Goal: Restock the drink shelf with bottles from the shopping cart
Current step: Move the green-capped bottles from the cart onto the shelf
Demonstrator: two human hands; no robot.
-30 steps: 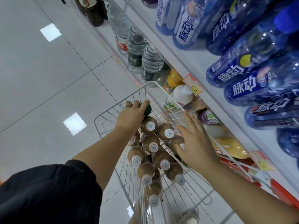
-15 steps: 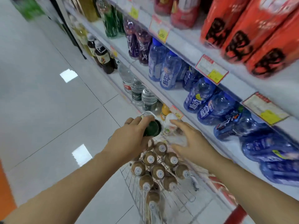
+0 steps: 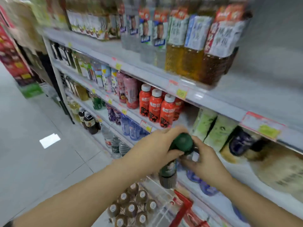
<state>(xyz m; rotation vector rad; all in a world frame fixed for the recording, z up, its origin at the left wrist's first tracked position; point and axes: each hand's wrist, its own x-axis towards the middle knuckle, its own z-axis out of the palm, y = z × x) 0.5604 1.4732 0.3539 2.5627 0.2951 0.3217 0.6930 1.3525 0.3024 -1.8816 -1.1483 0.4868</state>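
My left hand [image 3: 152, 148] grips the neck of a dark bottle with a green cap [image 3: 182, 142], held upright above the white wire shopping cart [image 3: 165, 195]. My right hand [image 3: 203, 163] curls round the same bottle from the right, just under the cap. The bottle's lower body [image 3: 168, 176] hangs below both hands. Several brown bottles with white caps [image 3: 131, 208] stand in the cart underneath. The drink shelf [image 3: 229, 99] rises right behind, with a gap beside the red bottles [image 3: 165, 110].
Green-labelled bottles [image 3: 213, 130] and a dark bottle [image 3: 239, 141] lie on the shelf to the right. Blue bottles [image 3: 131, 128] and water bottles [image 3: 114, 143] fill lower shelves. Tea bottles [image 3: 188, 46] stand on top. Grey tiled floor [image 3: 32, 153] lies to the left.
My left hand has lifted the green-capped bottle out of the cart up to shelf height. My right hand has closed on it. The view has tilted up to the shelves.
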